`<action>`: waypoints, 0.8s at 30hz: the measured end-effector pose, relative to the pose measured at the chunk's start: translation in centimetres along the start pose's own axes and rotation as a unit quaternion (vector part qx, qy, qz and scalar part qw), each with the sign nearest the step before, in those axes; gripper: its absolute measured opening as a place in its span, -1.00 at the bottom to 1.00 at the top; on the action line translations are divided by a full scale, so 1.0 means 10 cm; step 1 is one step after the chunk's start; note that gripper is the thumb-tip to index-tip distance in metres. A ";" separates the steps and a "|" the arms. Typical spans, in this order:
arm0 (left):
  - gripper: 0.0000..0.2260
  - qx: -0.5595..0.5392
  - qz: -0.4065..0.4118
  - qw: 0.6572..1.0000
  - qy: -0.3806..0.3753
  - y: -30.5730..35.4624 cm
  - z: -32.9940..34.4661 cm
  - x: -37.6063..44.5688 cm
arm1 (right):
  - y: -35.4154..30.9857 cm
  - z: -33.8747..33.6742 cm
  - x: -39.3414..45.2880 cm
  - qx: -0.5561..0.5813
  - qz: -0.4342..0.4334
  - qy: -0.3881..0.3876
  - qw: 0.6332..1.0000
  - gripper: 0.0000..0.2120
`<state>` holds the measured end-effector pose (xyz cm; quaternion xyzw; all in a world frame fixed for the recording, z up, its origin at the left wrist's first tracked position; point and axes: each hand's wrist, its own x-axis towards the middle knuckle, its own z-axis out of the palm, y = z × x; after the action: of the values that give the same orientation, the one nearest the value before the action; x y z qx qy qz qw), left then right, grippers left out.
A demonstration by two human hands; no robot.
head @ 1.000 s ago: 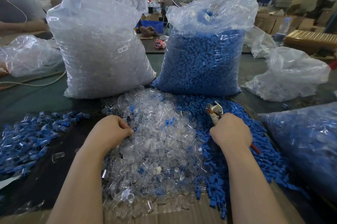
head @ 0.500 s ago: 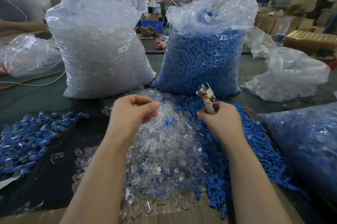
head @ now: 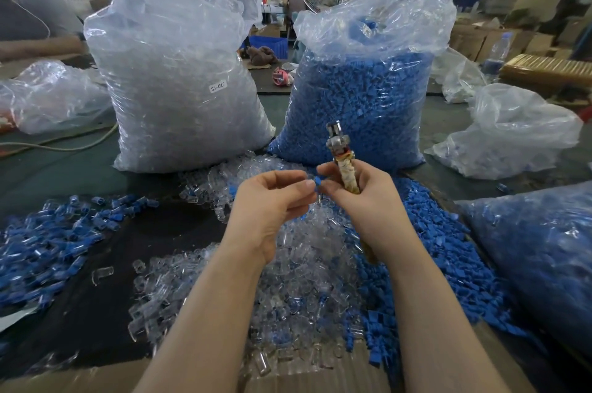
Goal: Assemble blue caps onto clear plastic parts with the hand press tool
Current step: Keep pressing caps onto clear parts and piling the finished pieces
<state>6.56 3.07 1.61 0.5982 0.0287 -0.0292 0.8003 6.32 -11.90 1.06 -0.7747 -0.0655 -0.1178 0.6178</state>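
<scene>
My right hand (head: 358, 197) grips the hand press tool (head: 340, 155) upright by its wrapped handle, metal jaws pointing up, and its fingertips also pinch a small blue cap (head: 317, 182). My left hand (head: 272, 203) is raised beside it, fingers curled, its fingertips meeting the blue cap; whether a clear part is between its fingers I cannot tell. Both hands hover above a heap of clear plastic parts (head: 288, 264). Loose blue caps (head: 448, 248) lie piled to the right of that heap.
A tall bag of clear parts (head: 179, 88) and a tall bag of blue caps (head: 362, 98) stand behind the heaps. Assembled blue-and-clear pieces (head: 54, 242) lie at the left. Another blue-filled bag (head: 544, 258) sits at right, cardboard (head: 96, 380) at the near edge.
Both hands rose from the heaps and came together. The right hand turned the press tool upright and now shows a blue cap at its fingertips, with the left fingertips brought up to it.
</scene>
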 end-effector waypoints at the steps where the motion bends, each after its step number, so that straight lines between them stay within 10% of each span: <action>1: -0.85 -0.003 0.002 1.000 0.000 0.00 0.00 0.00 | 0.00 0.01 -0.01 -0.009 -0.004 -0.009 1.000 -0.86; 24: -0.89 0.004 -0.014 1.000 0.005 0.04 0.04 -0.06 | 0.00 0.02 -0.02 -0.026 0.001 -0.006 1.000 -0.77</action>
<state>6.03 2.78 2.12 0.6012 0.0414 -0.0375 0.7972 6.15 -11.68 0.99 -0.7911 -0.0652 -0.1137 0.5974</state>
